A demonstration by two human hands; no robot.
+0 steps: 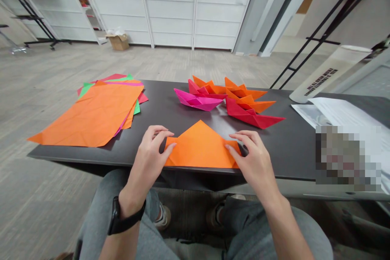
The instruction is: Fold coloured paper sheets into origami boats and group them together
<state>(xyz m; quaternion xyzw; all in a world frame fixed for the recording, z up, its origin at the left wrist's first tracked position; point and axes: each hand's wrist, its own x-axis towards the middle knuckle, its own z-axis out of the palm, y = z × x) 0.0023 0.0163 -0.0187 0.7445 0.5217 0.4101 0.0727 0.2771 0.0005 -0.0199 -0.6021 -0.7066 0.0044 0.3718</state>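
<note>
A folded sheet of orange paper (199, 146) lies at the table's front edge, its peak pointing away from me and a flat strip along each side. My left hand (154, 146) pinches its left end between thumb and fingers. At the right end, my right hand (251, 150) grips the paper the same way, thumb on top. Beyond it sit several folded paper boats: a magenta boat (198, 100), a red boat (252, 114) and orange boats (251, 99) behind.
On the left lies a stack of coloured paper sheets (94, 113), orange on top. To the right are white papers (344, 113), a blurred-out patch (344, 156) and a pale printed cylinder (329, 73). A cardboard box (118, 42) stands on the floor behind the table (155, 109).
</note>
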